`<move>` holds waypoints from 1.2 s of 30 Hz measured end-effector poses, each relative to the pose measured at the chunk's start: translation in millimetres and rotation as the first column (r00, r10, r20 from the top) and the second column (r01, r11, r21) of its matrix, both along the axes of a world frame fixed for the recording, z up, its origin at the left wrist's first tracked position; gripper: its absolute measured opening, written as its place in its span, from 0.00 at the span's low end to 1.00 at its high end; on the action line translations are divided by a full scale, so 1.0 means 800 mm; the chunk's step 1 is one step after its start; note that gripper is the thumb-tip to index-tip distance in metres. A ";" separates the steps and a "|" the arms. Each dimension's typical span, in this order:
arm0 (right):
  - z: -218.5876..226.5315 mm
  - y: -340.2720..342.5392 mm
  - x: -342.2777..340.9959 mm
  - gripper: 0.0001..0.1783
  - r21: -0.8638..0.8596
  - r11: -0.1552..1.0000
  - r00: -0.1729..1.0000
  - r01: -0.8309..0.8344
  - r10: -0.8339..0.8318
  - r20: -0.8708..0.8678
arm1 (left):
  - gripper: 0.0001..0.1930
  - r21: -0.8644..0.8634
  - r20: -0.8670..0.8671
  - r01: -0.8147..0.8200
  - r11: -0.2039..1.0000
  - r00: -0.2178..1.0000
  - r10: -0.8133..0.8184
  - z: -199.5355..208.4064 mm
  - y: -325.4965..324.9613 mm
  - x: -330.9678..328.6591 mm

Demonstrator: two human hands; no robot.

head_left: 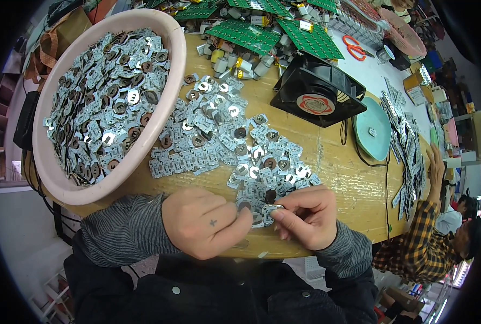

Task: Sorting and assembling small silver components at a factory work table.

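My right hand (308,216) pinches a small pale circuit board (271,211) between thumb and forefinger, just above the table's near edge. Close to its left, my left hand (205,222) is closed with its fingers curled. A dark round disc (244,206) shows at its fingertips; whether they grip it I cannot tell. Directly beyond both hands spreads a loose heap of similar small boards (208,121), many bearing round silver or brown parts. Some of the boards lie in joined strips (189,161).
A large pink basin (178,65) full of such boards stands at left. Beyond the heap are a black fan (318,89), green circuit panels (246,35) and small motors with wires. A teal plate (372,127), red scissors (355,48) and board strips lie right, near another person's checked sleeve (421,237).
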State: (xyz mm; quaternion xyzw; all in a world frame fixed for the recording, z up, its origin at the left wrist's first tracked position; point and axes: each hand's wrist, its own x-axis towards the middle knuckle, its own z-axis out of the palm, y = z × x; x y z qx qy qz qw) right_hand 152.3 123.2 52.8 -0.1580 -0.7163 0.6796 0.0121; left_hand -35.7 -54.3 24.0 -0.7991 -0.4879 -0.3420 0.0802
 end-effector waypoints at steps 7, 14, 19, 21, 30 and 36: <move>-0.004 -0.009 -0.005 0.07 -0.084 0.979 0.982 0.186 -0.183 0.041 | 0.15 -0.036 0.002 -0.026 0.999 1.000 0.026 0.002 0.000 0.000; -0.004 0.007 -0.006 0.09 0.468 0.883 0.976 -0.019 0.118 -0.183 | 0.15 -0.021 0.096 -0.104 0.994 0.990 0.106 -0.013 0.002 0.003; -0.012 0.008 -0.004 0.14 0.511 0.858 0.909 -0.059 0.257 -0.327 | 0.15 -0.063 0.181 -0.047 0.997 0.982 0.057 -0.008 0.003 0.004; -0.012 0.010 -0.005 0.15 0.504 0.861 0.894 -0.066 0.276 -0.354 | 0.16 -0.069 0.204 -0.018 0.997 0.978 0.032 -0.005 0.002 0.004; -0.019 -0.003 -0.009 0.16 0.708 0.706 0.834 -0.006 0.394 -0.386 | 0.16 -0.132 0.212 0.001 0.991 0.977 0.027 -0.010 -0.001 0.010; -0.027 -0.023 -0.003 0.14 0.791 0.569 0.807 0.226 0.346 -0.479 | 0.17 -0.111 0.105 -0.124 0.986 0.985 0.135 -0.013 0.001 0.019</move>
